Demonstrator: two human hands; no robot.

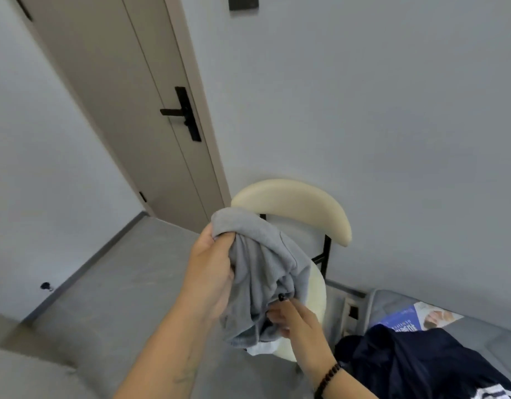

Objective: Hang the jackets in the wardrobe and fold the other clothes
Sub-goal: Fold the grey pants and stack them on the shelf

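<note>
At frame centre, the left hand (211, 272) grips the bunched grey garment (265, 272); the right hand (294, 318) pinches its lower edge. It looks soft, light and floppy, so it is best held by hem or corners.

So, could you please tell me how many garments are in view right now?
2 clearly: a grey garment bunched in both hands before the chair, and a navy garment on the bed at lower right. A white scrap beneath may be another.

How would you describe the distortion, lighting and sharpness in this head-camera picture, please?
Head view: wide-angle bending tilts the door and curves the walls; the light is soft and even, without glare; the hands and grey garment look slightly soft.
</note>
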